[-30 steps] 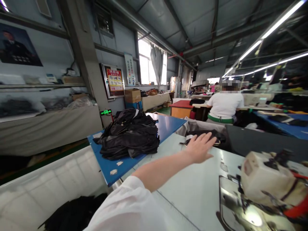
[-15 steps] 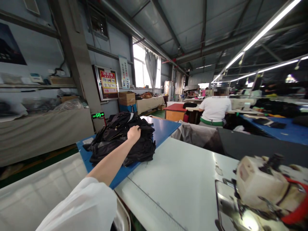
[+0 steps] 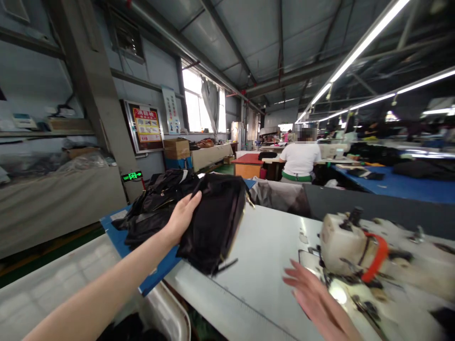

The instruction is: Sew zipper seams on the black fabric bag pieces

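My left hand [image 3: 185,213] grips the near-left edge of a black fabric piece with a zipper [image 3: 216,220], its thumb on top and the other fingers hidden. The piece hangs tilted over the join between the blue board and the pale table; a gold-coloured zipper edge shows along its right side. Behind it on the left lies a heap of black fabric pieces [image 3: 149,210]. My right hand [image 3: 309,289], slightly blurred, is over the pale table beside the sewing machine [image 3: 341,241]. Its fingers are spread and hold nothing.
The pale table [image 3: 263,265] carries a printed ruler along its near edge. A blue board [image 3: 113,232] supports the heap. Below on the left is a light-coloured bin [image 3: 181,308] with dark fabric inside. A person in a white shirt [image 3: 302,158] sits farther back, facing away.
My left hand has lifted a black fabric piece off the heap and drawn it right and nearer. My right hand has come into view. The view has turned slightly right.
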Tool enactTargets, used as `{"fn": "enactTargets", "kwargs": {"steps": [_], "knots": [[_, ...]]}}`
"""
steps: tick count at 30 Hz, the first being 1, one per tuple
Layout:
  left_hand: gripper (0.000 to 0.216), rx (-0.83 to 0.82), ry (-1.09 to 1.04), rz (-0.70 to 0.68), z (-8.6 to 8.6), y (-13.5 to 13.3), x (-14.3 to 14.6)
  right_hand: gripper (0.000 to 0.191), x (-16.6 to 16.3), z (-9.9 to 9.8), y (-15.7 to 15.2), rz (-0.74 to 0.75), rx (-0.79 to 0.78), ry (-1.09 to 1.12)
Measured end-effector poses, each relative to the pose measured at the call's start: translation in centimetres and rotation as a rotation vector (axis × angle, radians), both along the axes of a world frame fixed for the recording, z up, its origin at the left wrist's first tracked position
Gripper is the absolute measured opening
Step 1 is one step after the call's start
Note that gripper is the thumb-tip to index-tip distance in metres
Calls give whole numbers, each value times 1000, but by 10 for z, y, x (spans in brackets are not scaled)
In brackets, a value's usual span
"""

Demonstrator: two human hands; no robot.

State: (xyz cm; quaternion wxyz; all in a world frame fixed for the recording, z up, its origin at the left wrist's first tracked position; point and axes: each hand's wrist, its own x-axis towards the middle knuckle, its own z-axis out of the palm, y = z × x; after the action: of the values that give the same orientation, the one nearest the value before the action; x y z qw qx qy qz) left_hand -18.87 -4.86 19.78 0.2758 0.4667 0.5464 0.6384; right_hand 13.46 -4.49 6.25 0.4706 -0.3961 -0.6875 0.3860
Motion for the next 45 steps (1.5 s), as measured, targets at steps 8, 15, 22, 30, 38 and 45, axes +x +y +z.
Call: {"fn": "enactTargets", "kwargs": {"steps": [8, 15, 22, 30, 38, 45], "knots": [[48, -493, -101, -166, -88, -66, 66, 28, -64, 31, -21, 255, -846, 671], [39, -392, 143, -369, -84, -63, 58, 20, -35, 20, -18, 247, -746, 755], [18, 128, 606, 116, -88, -67, 72, 22, -30, 22, -22, 185, -708, 700], [15, -32, 770, -166, -78, -65, 94, 25, -28, 12, -25, 127, -724, 735], [19, -219, 841, -234, -112, -47, 92, 18, -30, 14, -30, 218, -742, 735], [18, -218, 765, -390, -123, -40, 94, 17, -26, 14, -28, 214, -746, 703]]}}
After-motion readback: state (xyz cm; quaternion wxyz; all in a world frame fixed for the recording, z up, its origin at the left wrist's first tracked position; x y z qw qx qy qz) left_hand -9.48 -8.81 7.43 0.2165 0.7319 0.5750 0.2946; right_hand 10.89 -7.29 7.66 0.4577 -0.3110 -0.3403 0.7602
